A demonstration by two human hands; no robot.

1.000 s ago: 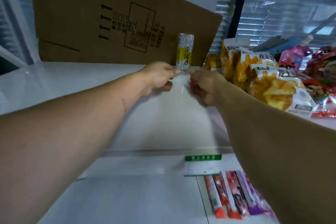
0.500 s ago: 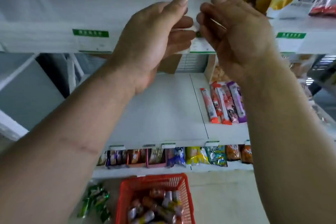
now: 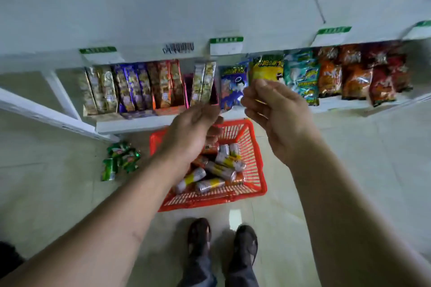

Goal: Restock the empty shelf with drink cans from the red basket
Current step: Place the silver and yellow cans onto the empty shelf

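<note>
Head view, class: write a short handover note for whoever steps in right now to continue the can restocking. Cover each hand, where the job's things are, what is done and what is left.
Left hand: empty, fingers loosely curled, reaching down over the red basket.
Right hand: empty, relaxed, raised beside the basket, in front of the snack bags.
Drink cans: a pile lying in the basket on the floor, by the person's feet.
White shelf: bare as far as this view shows; no can visible on it.
Done: nothing can be confirmed here.
Left: take a can from the basket, stand it on the shelf, repeat until the basket is empty.
</note>
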